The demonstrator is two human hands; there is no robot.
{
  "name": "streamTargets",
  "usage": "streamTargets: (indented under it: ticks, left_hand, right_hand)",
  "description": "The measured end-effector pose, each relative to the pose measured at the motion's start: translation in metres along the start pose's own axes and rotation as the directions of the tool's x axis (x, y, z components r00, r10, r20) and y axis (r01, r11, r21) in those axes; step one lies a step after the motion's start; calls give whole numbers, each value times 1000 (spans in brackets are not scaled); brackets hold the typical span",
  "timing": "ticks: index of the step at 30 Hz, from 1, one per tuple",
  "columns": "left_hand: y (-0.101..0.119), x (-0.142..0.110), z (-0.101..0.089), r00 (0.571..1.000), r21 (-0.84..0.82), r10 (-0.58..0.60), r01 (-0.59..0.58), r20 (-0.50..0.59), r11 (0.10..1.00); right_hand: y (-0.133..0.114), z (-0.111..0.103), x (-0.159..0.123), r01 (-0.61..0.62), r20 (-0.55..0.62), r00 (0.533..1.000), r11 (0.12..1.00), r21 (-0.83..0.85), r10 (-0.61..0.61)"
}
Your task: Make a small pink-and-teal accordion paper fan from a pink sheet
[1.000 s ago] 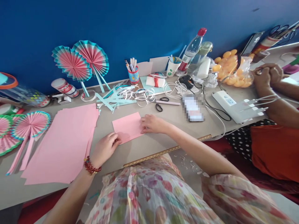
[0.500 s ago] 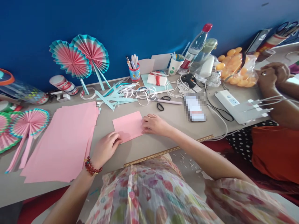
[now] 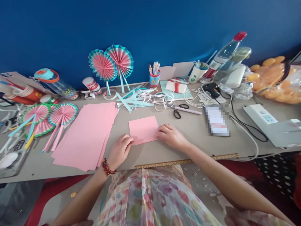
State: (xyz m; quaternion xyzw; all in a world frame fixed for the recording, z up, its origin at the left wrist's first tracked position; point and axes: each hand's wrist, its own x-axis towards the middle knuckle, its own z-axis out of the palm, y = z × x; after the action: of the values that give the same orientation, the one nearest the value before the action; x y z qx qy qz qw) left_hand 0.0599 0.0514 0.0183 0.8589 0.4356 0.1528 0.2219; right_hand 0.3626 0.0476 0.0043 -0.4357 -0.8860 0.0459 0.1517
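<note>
Blue wall [image 3: 150,25] behind; view swung left, co-worker's hands gone from upper right. Pink sheet [image 3: 143,127] still centre frame, left hand [image 3: 120,150] at lower-left corner, right hand [image 3: 172,136] at right edge, fingers half-curled; pinching or pressing, I can't tell.

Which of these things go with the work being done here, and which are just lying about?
With the work:
- small pink sheet, touched by left hand and right hand
- pink paper stack, probably

Apparently just lying about:
- phone
- power strip
- red-capped bottle
</note>
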Motion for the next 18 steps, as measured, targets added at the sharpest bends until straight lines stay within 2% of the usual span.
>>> streamTargets:
  ticks: [4, 7, 12, 15, 18]
  left_hand:
    - [-3, -5, -1, 993, 142, 107, -114, 59, 983]
    - [-6, -10, -1, 988, 226, 141, -153, 68, 962]
    - [9, -14, 4, 971, 258, 241, -231, -7, 938]
    - [26, -9, 11, 950, 293, 311, -307, 34, 905]
    - [37, -7, 20, 945, 363, 318, -323, 75, 874]
  right_hand:
    - [-9, -3, -1, 134, 1, 991, 988, -75, -135]
    - [-18, -8, -2, 188, 38, 982, 974, -124, -185]
    - [-27, -11, -5, 170, 51, 985, 972, -162, -164]
    - [-31, -9, -7, 127, 51, 991, 978, -168, -120]
    - [-35, -5, -11, 112, 42, 993, 978, -173, -107]
